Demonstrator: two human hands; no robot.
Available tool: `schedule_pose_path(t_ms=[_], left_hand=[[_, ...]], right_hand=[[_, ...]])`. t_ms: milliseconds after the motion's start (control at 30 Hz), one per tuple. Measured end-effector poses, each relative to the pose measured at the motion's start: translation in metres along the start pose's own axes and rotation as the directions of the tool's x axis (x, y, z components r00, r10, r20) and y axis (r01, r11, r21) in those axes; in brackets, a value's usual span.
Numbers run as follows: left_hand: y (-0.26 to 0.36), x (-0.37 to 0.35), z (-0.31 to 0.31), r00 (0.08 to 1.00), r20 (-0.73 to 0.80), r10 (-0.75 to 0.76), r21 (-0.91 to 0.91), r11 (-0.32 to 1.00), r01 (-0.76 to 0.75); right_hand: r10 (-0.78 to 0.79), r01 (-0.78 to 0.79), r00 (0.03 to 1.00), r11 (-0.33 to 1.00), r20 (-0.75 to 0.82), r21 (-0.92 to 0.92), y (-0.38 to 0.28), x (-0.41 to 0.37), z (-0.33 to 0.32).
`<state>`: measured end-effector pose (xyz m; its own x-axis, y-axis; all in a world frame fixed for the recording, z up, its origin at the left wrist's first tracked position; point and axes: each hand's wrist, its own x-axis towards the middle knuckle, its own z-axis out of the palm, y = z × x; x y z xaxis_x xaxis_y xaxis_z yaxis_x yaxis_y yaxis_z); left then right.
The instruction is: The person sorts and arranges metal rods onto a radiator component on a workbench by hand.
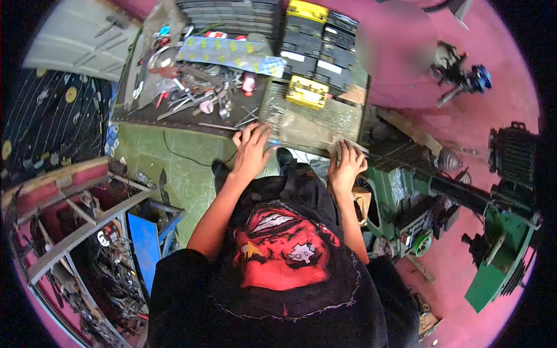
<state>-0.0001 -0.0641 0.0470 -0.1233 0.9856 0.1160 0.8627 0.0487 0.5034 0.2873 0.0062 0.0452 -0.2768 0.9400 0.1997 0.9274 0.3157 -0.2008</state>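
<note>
My left hand (252, 152) is at the front edge of the workbench, fingers spread, beside several thin metal rods (249, 115). Nothing shows in its grasp. My right hand (346, 167) is at the bench's right front corner, its fingers curled over a thin, light tan flat piece (338, 141) whose kind I cannot make out. Between the hands a brownish, paper-like sheet (304, 129) lies on a glossy, ridged panel (278, 136). Behind the sheet stands a yellow-topped battery (307, 91).
More black batteries (301, 43) stand at the back. Pliers and other loose tools (200, 90) crowd the left bench under a blue patterned strip (232, 53). Green machinery (499, 255) is at right. A metal rack (87, 232) with parts stands at lower left.
</note>
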Motion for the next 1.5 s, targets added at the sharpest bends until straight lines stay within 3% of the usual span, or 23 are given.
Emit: schedule_pose_path(t_ms=[167, 267, 500, 633, 767, 900, 967, 1067, 1100, 1167, 1267, 1367, 1500], left_hand=[[-0.068, -0.050, -0.041, 0.973, -0.142, -0.181, 0.043, 0.981, 0.189], [-0.114, -0.085, -0.066, 0.908, -0.201, -0.368, 0.049, 0.922, 0.384], [-0.223, -0.162, -0.128, 0.743, -0.314, -0.591, 0.065, 0.767, 0.638], [-0.270, -0.194, -0.168, 0.658, -0.343, -0.670, 0.036, 0.691, 0.722], [-0.312, -0.202, -0.191, 0.655, -0.377, -0.655, -0.015, 0.711, 0.703], [-0.329, -0.169, -0.219, 0.640, -0.341, -0.688, -0.040, 0.691, 0.722], [-0.340, -0.143, -0.226, 0.667, -0.359, -0.653, -0.005, 0.716, 0.699], [-0.361, -0.100, -0.235, 0.653, -0.371, -0.660, -0.028, 0.711, 0.703], [-0.370, -0.085, -0.234, 0.658, -0.381, -0.649, -0.030, 0.720, 0.693], [-0.387, -0.056, -0.232, 0.624, -0.455, -0.635, -0.040, 0.715, 0.698], [-0.413, -0.018, -0.232, 0.622, -0.449, -0.642, 0.002, 0.695, 0.719], [-0.441, 0.012, -0.224, 0.606, -0.479, -0.635, 0.056, 0.667, 0.743], [-0.467, 0.044, -0.221, 0.557, -0.423, -0.714, 0.091, 0.578, 0.811]], right_hand=[[-0.110, 0.111, 0.993, 0.994, -0.032, 0.014, -0.063, 0.024, 0.005], [-0.197, 0.198, 0.980, 0.980, -0.039, 0.026, -0.115, 0.041, 0.013], [-0.389, 0.383, 0.920, 0.917, 0.036, 0.114, -0.262, 0.063, 0.041], [-0.486, 0.475, 0.873, 0.866, 0.037, 0.158, -0.347, 0.067, 0.048], [-0.588, 0.569, 0.808, 0.794, 0.036, 0.215, -0.411, 0.071, 0.050], [-0.677, 0.640, 0.718, 0.734, 0.163, 0.227, -0.455, 0.089, 0.058], [-0.735, 0.681, 0.656, 0.674, 0.170, 0.287, -0.477, 0.111, 0.062], [-0.815, 0.790, 0.571, 0.577, 0.097, 0.208, -0.507, 0.157, 0.095], [-0.814, 0.785, 0.553, 0.580, 0.175, 0.217, -0.520, 0.174, 0.102], [-0.883, 0.850, 0.469, 0.459, 0.025, 0.256, -0.551, 0.214, 0.129], [-0.891, 0.882, 0.411, 0.442, 0.191, 0.163, -0.594, 0.268, 0.175], [-0.941, 0.927, 0.322, 0.335, 0.103, 0.168, -0.634, 0.314, 0.213], [-0.953, 0.944, 0.269, 0.290, 0.141, 0.157, -0.683, 0.350, 0.244]])
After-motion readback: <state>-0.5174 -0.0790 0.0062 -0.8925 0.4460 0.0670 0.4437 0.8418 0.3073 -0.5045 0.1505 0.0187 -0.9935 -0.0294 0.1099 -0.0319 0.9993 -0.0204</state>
